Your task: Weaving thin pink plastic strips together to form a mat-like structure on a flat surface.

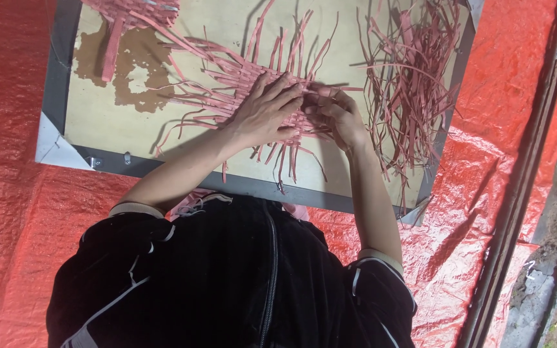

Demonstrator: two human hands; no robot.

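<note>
Grip: both bare hands lay on the half-woven mat of flat pink strips (259,84); the left hand (267,109) was spread flat, fingers open, pressing the weave down and closing on nothing. The right hand (338,116) had its fingers curled at the mat's right edge, seemingly pinching a strip end, though the pinch itself was hidden.

Nearest: black zip-front jacket with pale cuffs (240,277), filling the lower frame, both forearms reaching up from it.

Floor: crinkled red plastic sheet (8,193), spread under everything.

Work surface: tan board with grey metal-edged frame (117,125), lying on the sheet; a patch of its surface was worn off near the upper left.

Mat position: about mid-board, under both hands, loose strip ends fanning out on all sides.

Handling: the strips looked light, thin and limp, likely to slide out of the weave unless held flat; a single strip seemed best taken near its free end, the mat by its woven centre.

Right of the mat: loose heap of long pink strips (407,77), just beside the right hand.

Farthest: second woven pink piece (130,13), at the board's top left, cut off by the frame.
</note>
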